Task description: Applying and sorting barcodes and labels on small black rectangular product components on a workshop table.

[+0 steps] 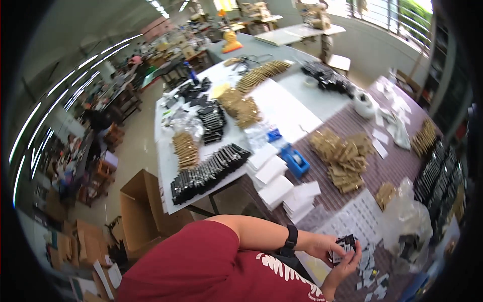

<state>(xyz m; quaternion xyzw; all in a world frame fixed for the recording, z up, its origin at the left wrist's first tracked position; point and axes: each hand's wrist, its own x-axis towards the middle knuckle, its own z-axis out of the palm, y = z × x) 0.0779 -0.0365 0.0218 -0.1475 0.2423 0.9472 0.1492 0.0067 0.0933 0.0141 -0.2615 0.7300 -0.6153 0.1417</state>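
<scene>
At the lower right, my left hand [323, 245], with a black band on its wrist, has its fingers closed round a small bunch of black-and-white tags [345, 245]. My right hand [344, 268] meets it from below, thumb and fingers gripping the same bunch. Parts of the fingers are hidden behind the tags. More small white and dark tags [369, 267] lie loose on the striped purple-brown cloth beside my hands. Just beyond them is a printed sheet [356, 219] covered with rows of small marks.
A clear plastic bag [408, 221] stands right of my hands, near rows of black packets [438, 173]. Ahead lie brown packets [346, 158], white card stacks [275, 191] and a blue tape dispenser [295, 161]. An open cardboard box [137, 201] is at left.
</scene>
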